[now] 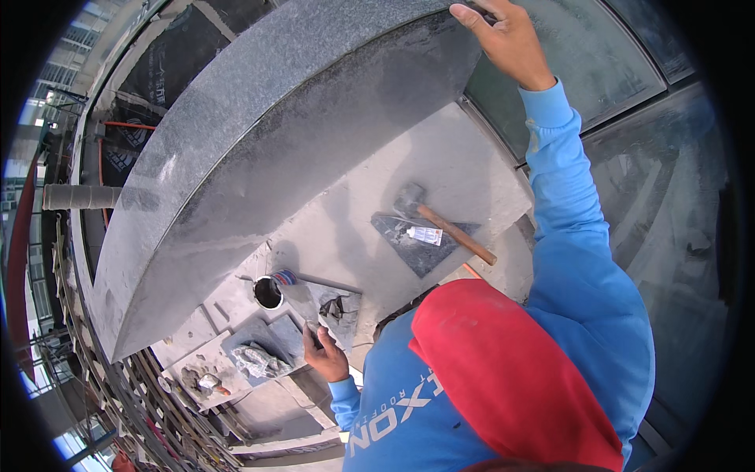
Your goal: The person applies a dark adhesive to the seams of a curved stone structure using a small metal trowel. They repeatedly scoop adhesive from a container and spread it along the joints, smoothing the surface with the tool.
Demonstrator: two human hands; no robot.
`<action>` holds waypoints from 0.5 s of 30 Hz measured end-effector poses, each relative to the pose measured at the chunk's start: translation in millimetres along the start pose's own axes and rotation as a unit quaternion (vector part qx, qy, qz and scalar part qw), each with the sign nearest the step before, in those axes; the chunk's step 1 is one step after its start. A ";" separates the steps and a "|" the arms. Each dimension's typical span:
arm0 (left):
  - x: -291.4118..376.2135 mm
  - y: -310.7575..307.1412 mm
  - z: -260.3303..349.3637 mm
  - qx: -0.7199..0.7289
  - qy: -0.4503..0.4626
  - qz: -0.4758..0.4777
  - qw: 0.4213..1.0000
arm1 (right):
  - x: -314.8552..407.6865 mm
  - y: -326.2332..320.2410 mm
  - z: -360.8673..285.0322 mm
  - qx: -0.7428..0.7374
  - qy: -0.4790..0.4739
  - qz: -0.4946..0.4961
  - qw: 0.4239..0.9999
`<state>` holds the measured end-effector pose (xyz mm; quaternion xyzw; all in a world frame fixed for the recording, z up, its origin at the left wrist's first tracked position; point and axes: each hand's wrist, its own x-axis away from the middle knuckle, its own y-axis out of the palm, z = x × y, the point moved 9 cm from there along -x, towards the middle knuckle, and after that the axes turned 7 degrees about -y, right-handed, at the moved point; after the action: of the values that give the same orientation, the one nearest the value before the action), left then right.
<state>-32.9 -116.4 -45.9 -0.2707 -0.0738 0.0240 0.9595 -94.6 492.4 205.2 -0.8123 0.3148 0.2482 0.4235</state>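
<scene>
My right hand (506,44) reaches to the top edge of the view, at the far end of a large curved grey stone slab (283,118). Its thumb stands apart from the fingers, whose tips are partly cut off. Low in the middle, my left hand (327,354) holds what looks like a putty knife (304,300), its blade pointing up beside an open can (269,292) with dark contents. Right of the can, a hammer (451,227) with a wooden handle lies across a dark triangular stone piece (422,253). A white tube (424,235) lies on that piece.
Glass panels (590,53) stand at the right. A crumpled cloth or plastic (259,361) lies on grey tiles at lower left, near a small heap of mortar (194,377). Scaffolding poles (159,407) run along the left. A wrapped pipe (82,197) meets the slab's outer side.
</scene>
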 end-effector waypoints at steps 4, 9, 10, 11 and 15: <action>-5.1 4.9 2.5 -0.004 0.017 -0.031 0.999 | 125.1 104.4 10.6 -0.229 0.250 0.184 0.923; -7.7 -14.7 12.4 -0.065 0.099 -0.039 0.992 | 131.7 156.4 -3.9 -0.200 0.231 0.250 0.919; -8.0 -22.6 9.5 -0.075 0.099 -0.027 0.992 | 130.8 160.6 -5.5 -0.213 0.240 0.259 0.911; -9.0 -28.8 4.5 -0.070 0.091 -0.027 0.993 | 130.5 163.5 -9.9 -0.210 0.242 0.263 0.910; -4.5 -53.0 -23.9 -0.054 0.013 -0.030 0.998 | 135.3 177.3 -42.0 -0.156 0.200 0.263 0.931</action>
<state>-33.3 -174.3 -38.9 -0.3197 -0.0702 -0.0122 0.9448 -125.0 337.7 42.0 -0.7890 0.5530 0.2292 0.1386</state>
